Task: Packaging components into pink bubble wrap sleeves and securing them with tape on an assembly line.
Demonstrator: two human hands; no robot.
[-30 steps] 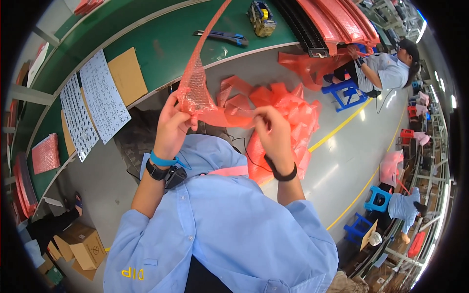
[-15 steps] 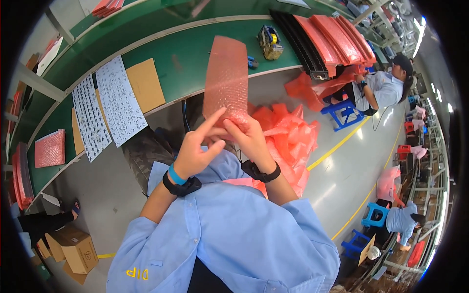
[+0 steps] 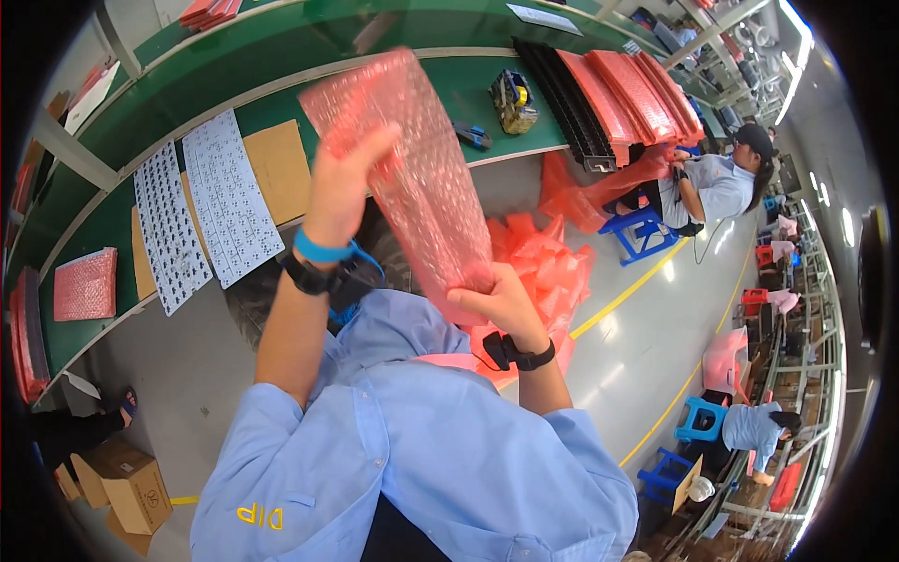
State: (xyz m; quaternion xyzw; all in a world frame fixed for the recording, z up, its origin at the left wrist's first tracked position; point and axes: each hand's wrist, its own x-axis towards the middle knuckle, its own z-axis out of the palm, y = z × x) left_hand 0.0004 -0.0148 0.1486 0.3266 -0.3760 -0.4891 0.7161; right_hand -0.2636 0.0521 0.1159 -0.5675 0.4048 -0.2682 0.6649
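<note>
A long, flat bag of pink bubble wrap [image 3: 426, 197] slants across the view in front of me. My left hand [image 3: 345, 178] grips its left side near the far end, thumb over the top. At the near end my right hand [image 3: 501, 304] pinches the lower corner between thumb and fingers. Whether anything lies inside the bag I cannot tell. Beyond my right hand, a crumpled heap of pink plastic film [image 3: 543, 267] spreads beside my lap.
The green bench [image 3: 365, 108] carries printed white sheets [image 3: 229, 192], brown cardboard [image 3: 278, 169], a tape dispenser [image 3: 514, 101], a blue-black cutter [image 3: 473, 135], a black rack [image 3: 571, 103] and stacked pink bags [image 3: 623, 89]. A co-worker [image 3: 716, 173] sits at the right. An opened carton [image 3: 136, 487] stands lower left.
My left hand has moved up from the near end to the bag's far left side. The bag has tilted, its far end swinging left. My right hand shifts slightly right and nearer.
</note>
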